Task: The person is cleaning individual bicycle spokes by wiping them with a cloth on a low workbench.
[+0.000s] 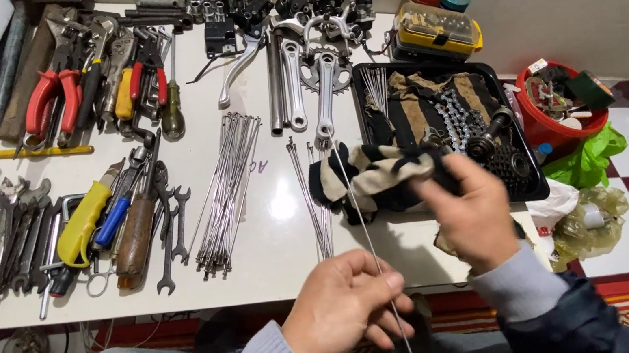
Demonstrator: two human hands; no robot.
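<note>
The left hand (345,307) pinches a thin spoke (361,219) running toward the tabletop's (278,263) far edge, its upper length passing the rag (380,175) clenched in the right hand (472,216).

Both forearms, in grey cuffs under dark sleeves, reach in from the lower edge. The left hand (345,305) sits low and near, palm down, thumb and fingers pinched in a tight grip. The right hand (472,216) is raised farther forward, back toward the camera, fingers curled closed.

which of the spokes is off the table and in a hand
The single thin spoke pinched in the left hand; the other spokes lie in two bundles on the white table.
</note>
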